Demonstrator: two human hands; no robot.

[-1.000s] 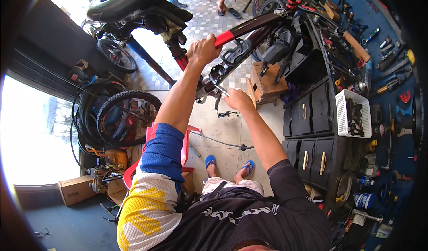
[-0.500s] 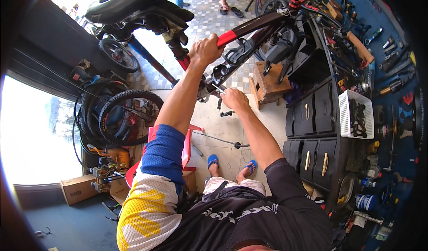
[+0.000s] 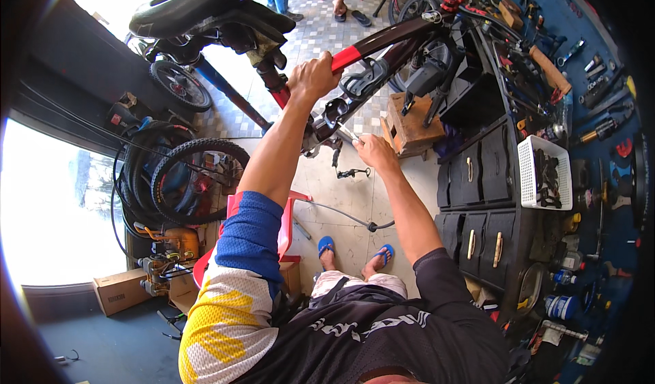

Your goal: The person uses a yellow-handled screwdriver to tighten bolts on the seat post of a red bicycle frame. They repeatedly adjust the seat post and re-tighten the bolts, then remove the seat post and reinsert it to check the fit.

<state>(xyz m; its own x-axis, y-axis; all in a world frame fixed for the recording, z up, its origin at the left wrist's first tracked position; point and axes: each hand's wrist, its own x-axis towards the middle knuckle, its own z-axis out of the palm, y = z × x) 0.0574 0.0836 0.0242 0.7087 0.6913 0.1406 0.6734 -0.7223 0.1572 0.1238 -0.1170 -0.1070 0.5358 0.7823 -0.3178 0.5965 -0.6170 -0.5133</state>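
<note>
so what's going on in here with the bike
A person stands in a bike workshop working on a red and black bike frame that is raised up in front of them. Their left hand grips the frame's top tube, while the right hand reaches in at the parts under the frame. A wooden stool and black drawers stand beside it.

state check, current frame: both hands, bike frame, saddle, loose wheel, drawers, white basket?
left hand: closed around the bike frame's tube
right hand: at a part under the frame, grip unclear
bike frame: raised, red and black
saddle: mounted
loose wheel: off the bike, upright on the floor
drawers: shut
white basket: holds dark parts
</note>
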